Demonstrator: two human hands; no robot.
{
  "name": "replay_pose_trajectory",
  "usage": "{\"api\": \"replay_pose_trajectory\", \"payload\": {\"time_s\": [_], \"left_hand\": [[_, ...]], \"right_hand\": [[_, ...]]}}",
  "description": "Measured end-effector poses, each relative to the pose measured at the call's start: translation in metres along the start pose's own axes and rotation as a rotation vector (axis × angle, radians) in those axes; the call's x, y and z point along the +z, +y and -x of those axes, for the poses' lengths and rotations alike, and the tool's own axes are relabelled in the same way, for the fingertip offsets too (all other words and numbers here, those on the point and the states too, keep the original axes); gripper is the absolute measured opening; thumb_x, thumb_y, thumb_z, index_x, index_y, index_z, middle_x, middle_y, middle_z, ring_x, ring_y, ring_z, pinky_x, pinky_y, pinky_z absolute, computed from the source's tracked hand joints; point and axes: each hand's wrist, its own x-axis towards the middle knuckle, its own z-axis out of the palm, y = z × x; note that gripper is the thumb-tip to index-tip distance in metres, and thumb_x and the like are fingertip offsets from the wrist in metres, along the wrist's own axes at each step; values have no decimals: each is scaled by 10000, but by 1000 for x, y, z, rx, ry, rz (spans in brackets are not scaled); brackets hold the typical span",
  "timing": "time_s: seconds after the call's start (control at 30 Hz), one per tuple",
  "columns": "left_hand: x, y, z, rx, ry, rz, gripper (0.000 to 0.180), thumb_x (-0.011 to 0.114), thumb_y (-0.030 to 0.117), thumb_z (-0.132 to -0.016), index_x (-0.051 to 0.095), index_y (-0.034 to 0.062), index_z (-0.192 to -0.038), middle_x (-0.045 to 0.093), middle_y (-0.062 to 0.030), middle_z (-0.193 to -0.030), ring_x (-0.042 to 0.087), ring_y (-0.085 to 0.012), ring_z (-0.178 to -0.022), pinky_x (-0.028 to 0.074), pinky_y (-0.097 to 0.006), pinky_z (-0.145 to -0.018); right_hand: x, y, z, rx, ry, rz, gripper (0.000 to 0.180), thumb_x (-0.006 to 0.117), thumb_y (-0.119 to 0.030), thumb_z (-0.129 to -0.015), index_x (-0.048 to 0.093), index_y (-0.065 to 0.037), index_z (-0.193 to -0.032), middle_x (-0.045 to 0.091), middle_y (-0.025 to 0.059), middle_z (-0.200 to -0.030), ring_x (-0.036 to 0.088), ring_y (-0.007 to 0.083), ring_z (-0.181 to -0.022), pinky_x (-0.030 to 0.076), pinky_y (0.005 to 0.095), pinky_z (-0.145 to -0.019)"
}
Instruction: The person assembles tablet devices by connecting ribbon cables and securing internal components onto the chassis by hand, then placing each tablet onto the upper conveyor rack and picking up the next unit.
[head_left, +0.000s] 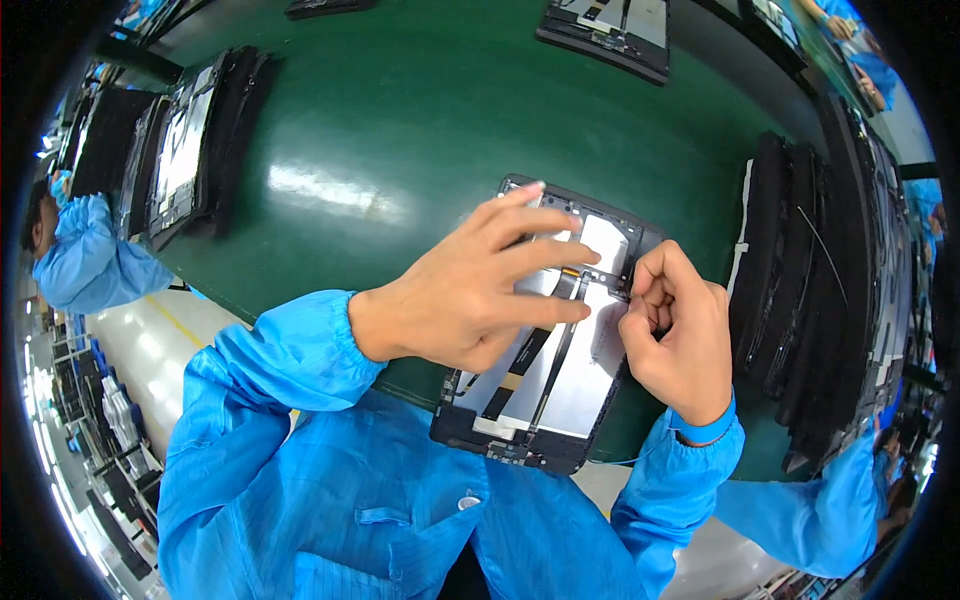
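Note:
An opened tablet [565,400] lies tilted on the green table in front of me, its silver inner plates, dark ribbon cables and black frame exposed. Over its upper left part is my left hand [480,275], fingers spread across the tablet, hiding some of the middle. At the tablet's right edge my right hand [680,330] is closed, thumb and fingertips pinched together. Whatever sits between those fingertips, if anything, is too small or hidden to name. A blue band [706,430] circles my right wrist, and a thin cord runs from near it toward the tablet's lower corner.
Stacked tablet parts [185,150] stand at the left of the green table [400,120]. More dark stacks [800,270] line the right side. Another opened tablet [610,35] lies at the far edge. People in blue sleeves [95,255] sit at left and right.

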Motion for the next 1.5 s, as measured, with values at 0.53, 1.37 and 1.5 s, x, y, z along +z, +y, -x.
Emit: {"api": "replay_pose_trajectory", "payload": {"time_s": [0.53,1.37,1.5], "left_hand": [[-7,10,-16,149,-193,9,208,752,261,-886,657,77,-902,660,-86,-979,616,-279,-900,477,-444,-814],[14,20,-27,-56,-103,-89,516,753,154,-871,733,58,-1378,703,-40,-824,625,-224,-718,530,-409,-613],[14,20,-30,26,-101,-141,500,785,169,-830,750,21,-1306,704,-66,-995,650,-223,-814,563,-377,-640]], "right_hand": [[-12,16,6,204,-38,-224,213,582,109,-917,483,-64,-991,533,-18,-857,489,22,-799,458,212,-741],[-14,13,7,186,-28,-310,200,633,85,-988,505,-68,-992,513,-37,-882,466,23,-818,417,215,-710],[-1,16,-3,-9,153,-307,166,746,39,-984,634,-29,-1086,613,4,-847,473,53,-752,400,258,-654]]}}
